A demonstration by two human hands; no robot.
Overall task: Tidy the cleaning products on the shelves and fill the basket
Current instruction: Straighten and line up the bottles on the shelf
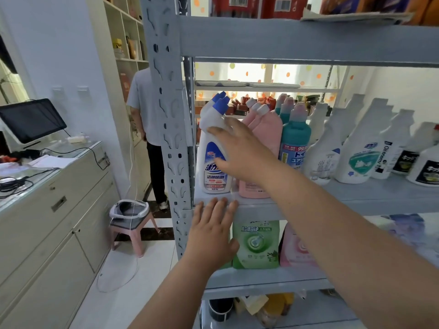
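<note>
Head view has my right hand (240, 150) spread wide against the white bottle with the blue cap (213, 179). The bottle stands upright at the left end of the middle shelf (261, 210), close to its front edge and just beside the grey corner post (171, 115). My fingers lie across its shoulder and my thumb across the label. They look nearly straight, touching rather than clasping, so I hold nothing yet. My left hand (211, 233) is flat too, its fingertips resting on the front edge of that shelf just below the bottle, holding nothing.

I judge the step to be straightening this bottle in its row. To do it well I should wrap my fingers round the body below the angled neck, keep it upright and shift it slowly. The pink bottles (268, 129) stand just beside it on the right, with a teal bottle (294, 138) beyond them, and a sideways knock could topple the row. My left hand at the edge can catch a forward slip. I cannot see the basket
</note>
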